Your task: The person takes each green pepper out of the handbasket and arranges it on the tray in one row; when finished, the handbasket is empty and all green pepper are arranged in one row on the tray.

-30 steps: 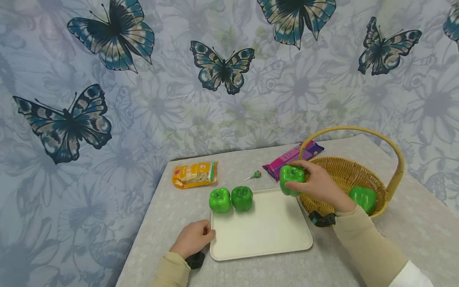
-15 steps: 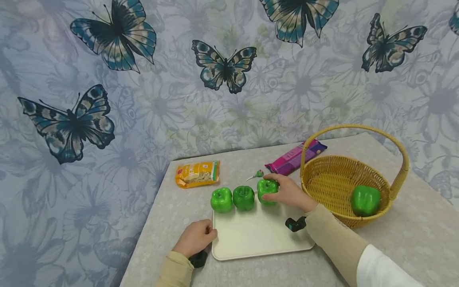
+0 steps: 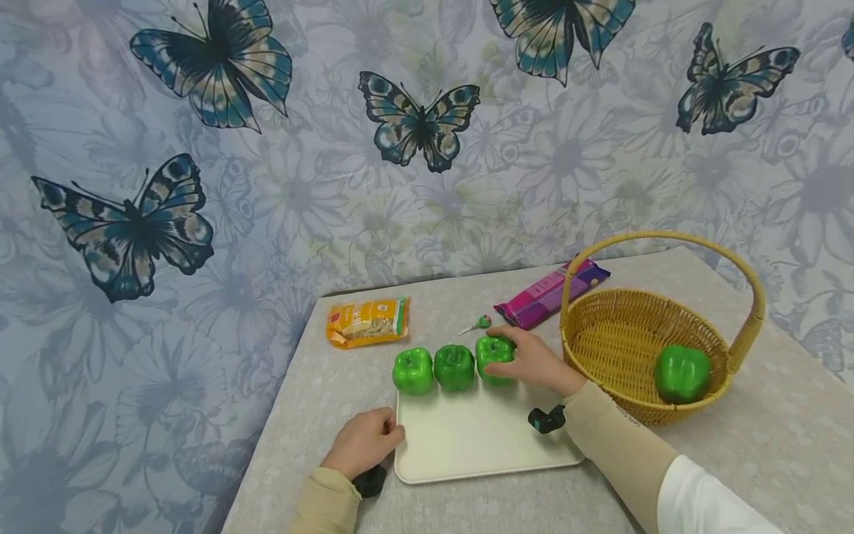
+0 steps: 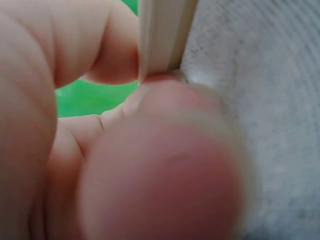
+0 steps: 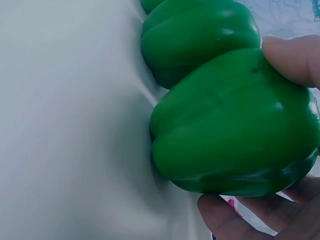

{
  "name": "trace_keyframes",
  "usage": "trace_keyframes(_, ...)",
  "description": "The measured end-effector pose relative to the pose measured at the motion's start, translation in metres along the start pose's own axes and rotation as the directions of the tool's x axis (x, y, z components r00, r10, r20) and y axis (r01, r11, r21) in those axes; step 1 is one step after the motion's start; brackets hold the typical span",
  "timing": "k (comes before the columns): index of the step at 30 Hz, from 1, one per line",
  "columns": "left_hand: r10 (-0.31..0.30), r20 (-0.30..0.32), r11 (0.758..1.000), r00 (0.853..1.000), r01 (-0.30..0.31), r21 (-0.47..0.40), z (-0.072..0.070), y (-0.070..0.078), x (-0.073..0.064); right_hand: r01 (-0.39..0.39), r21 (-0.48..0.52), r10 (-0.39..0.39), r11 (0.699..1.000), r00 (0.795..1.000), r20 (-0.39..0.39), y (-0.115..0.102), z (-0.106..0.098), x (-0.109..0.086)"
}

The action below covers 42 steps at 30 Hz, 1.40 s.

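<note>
Three green peppers make one row along the far edge of the cream tray in the head view; one second ago there were only two, and the third was lifted beside the basket. The right hand holds this third pepper between thumb and fingers, at the right end of the row, slightly nearer to the middle one than half a second ago. A fourth pepper lies inside the basket, as before. The left hand stays at the tray's left edge.

In the left wrist view, its curled fingers pinch this edge, rather blurred.

In the right wrist view, the held pepper is glossy and smooth, with shallow grooves, a small dark spot and pale reflections; its base meets the tray.
</note>
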<state>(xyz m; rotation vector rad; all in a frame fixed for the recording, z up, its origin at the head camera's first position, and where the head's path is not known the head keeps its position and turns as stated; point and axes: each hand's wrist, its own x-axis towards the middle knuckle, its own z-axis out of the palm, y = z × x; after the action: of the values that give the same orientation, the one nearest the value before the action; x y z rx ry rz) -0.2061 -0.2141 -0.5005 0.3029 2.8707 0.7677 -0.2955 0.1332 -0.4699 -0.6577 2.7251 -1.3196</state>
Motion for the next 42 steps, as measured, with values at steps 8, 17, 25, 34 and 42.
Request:
trace_keyframes(8, 0.004, -0.002, 1.000, 1.000, -0.004, 0.002, 0.001, 0.000, -0.001, -0.005, 0.030, 0.005, 1.000, 1.000, 0.008, -0.001, 0.001, -0.003)
trace_keyframes(17, 0.018, -0.015, 1.000, 1.000, -0.018, 0.007, 0.003, -0.001, 0.001, -0.018, 0.047, 0.017, 0.999, 1.000, 0.021, -0.001, 0.000, -0.006)
trace_keyframes(25, 0.022, -0.018, 1.000, 1.000, -0.022, 0.003, 0.002, 0.002, 0.000, -0.073, 0.028, 0.071, 0.997, 0.996, 0.053, -0.007, -0.008, -0.014)
trace_keyframes(34, -0.006, -0.015, 1.000, 1.000, 0.006, 0.023, 0.003, -0.004, 0.002, -0.039, -0.025, 0.039, 0.999, 0.999, 0.002, -0.026, -0.080, -0.046)
trace_keyframes(42, -0.009, -0.014, 1.000, 1.000, 0.009, 0.004, 0.002, 0.001, 0.002, -0.183, -0.115, 0.167, 0.976, 0.976, -0.138, 0.003, -0.162, -0.067)
